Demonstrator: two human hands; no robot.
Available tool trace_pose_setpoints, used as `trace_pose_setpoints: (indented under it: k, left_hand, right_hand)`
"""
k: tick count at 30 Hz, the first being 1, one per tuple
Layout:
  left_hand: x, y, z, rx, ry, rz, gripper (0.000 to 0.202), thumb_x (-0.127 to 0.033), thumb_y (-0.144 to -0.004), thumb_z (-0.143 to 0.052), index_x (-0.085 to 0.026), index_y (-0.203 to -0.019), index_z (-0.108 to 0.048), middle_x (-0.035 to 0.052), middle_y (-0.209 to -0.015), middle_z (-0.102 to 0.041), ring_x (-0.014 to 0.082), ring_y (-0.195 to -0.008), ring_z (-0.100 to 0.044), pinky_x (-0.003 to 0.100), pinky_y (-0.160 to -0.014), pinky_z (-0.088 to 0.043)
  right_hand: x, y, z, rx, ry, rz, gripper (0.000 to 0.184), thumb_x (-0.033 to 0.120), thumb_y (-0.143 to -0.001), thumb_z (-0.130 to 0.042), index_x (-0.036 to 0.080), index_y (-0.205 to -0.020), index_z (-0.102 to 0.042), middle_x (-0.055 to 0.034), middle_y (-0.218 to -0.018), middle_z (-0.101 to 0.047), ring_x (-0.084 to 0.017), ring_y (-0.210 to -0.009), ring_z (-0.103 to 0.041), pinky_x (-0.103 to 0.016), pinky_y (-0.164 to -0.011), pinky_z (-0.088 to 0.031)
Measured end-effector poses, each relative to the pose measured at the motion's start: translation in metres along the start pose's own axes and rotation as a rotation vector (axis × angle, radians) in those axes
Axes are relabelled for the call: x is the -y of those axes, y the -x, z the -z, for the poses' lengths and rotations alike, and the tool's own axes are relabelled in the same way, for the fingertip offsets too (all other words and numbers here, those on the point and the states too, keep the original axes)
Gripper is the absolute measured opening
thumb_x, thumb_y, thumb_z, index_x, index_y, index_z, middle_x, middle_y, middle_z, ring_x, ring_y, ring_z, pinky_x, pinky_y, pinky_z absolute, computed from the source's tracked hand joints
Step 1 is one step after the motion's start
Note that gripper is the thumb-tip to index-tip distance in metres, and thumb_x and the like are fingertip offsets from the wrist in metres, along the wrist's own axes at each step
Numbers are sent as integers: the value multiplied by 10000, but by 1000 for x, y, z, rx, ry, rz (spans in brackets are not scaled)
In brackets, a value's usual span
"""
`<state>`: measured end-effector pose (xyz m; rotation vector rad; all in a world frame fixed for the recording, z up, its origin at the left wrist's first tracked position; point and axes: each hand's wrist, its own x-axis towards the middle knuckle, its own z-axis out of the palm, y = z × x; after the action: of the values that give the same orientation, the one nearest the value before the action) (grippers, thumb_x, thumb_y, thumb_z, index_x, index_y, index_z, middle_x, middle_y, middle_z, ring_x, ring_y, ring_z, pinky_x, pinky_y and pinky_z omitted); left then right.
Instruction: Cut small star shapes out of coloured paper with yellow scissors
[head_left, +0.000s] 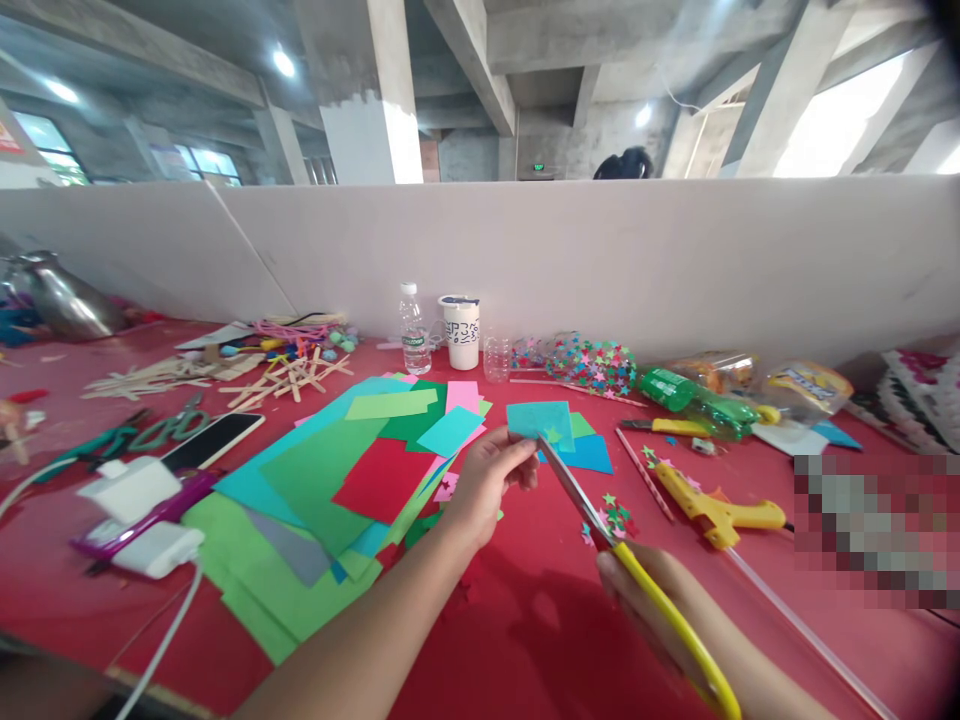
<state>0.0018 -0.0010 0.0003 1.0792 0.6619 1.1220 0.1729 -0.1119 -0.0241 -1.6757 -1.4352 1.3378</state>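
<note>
My left hand pinches the lower edge of a small blue paper rectangle above the red table. A green star shows against that paper; whether it lies on it or behind it I cannot tell. My right hand grips a pair of scissors with yellow handles. Their blade tips touch or overlap the paper's lower edge, and the blades look nearly closed. Just beyond the paper lie a darker blue piece and some green paper. Small star cutouts are scattered near the blades.
Coloured paper sheets spread to the left, with a phone and white chargers beyond. A water bottle and white cup stand at the back. On the right are a yellow glue gun and green bottle.
</note>
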Motion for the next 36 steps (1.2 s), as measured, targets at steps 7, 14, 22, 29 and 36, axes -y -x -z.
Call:
trace_pose_setpoints:
  k: [7,14,22,29,36]
  left_hand:
    - [0,-1,1,-38,5,-59,119,-252,-768,-612,-170,-694,-567,-26,-580,-566,80,-506,-500,210,-519,-352]
    - [-11,-1,3,-10,-171,-111,146,-269,-765,-602,-185,-654,-558,-38,-511,-528,90,-482,-464,221,-514,-346]
    - [-16,-2,7,65,-230,-135,130,-263,-775,-591,-182,-674,-574,-37,-511,-525,94,-482,-468,223,-505,-354]
    - [-12,-2,8,78,-161,-115,130,-245,-790,-588,-179,-678,-574,-38,-511,-528,83,-477,-456,219,-500,-330]
    - [-13,-3,8,85,-158,-114,117,-238,-784,-592,-173,-687,-583,-36,-510,-528,85,-477,-459,221,-492,-325]
  right_hand:
    - [2,-1,1,25,21,-36,499,692,-793,-471,223,-655,-371,89,-468,-318,-69,-367,-301,-187,-334,-218]
    - [7,9,9,50,-44,-38,653,855,-659,-401,206,-703,-461,72,-514,-363,-70,-393,-335,-176,-352,-275]
    - [6,12,8,58,-72,-17,627,813,-706,-415,190,-719,-488,86,-506,-360,-51,-366,-319,-166,-345,-263]
    - [-6,8,5,124,-183,1,564,742,-788,-405,186,-755,-495,104,-439,-344,-48,-327,-284,-159,-329,-224]
    - [-5,7,6,106,-176,-39,593,775,-749,-416,189,-744,-503,92,-493,-384,-34,-318,-293,-156,-314,-214]
